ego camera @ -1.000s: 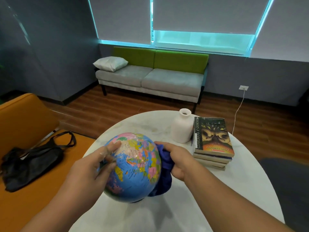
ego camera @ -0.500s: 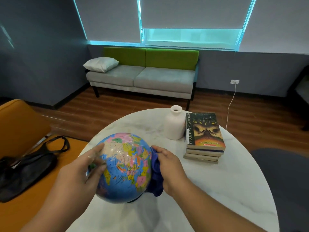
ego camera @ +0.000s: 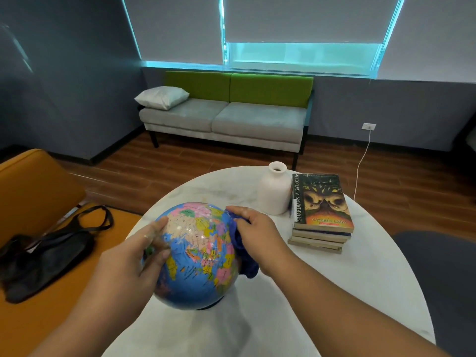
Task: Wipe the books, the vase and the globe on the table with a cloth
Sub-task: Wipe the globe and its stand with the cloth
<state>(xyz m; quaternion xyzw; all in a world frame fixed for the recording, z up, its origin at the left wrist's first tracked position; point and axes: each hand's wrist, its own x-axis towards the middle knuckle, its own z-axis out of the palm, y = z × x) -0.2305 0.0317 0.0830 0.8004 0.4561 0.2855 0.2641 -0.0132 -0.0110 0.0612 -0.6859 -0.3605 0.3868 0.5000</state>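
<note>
- Globe (ego camera: pixel 198 256) upright on a dark base, on the near left part of the round, marble-white worktop (ego camera: pixel 334 292).
- Left hand (ego camera: pixel 128 264) laid flat against the globe's left side, fingers stretched and spread over the surface, gripping nothing.
- Right hand (ego camera: pixel 257 233) bunched round a blue cloth (ego camera: pixel 244 256), pressing it to the globe's upper right side; loose end of cloth hanging down beside the sphere.
- White vase (ego camera: pixel 274 191) upright beyond the right hand, toward the far edge, just left of the books; touching them or not, cannot tell.
- Books (ego camera: pixel 322 217) in a flat stack, "Guardians of Ga'Hoole" on top, cover up, spine toward the vase.
- Off the worktop: black bag (ego camera: pixel 43 251) lying on an orange seat (ego camera: pixel 38 189) at left; grey-and-green sofa (ego camera: pixel 226 117) with white pillow (ego camera: pixel 162 96) against the far wall, under the window; white cable (ego camera: pixel 360 166) running from a wall socket (ego camera: pixel 368 126) down to the wooden floor (ego camera: pixel 180 161).
</note>
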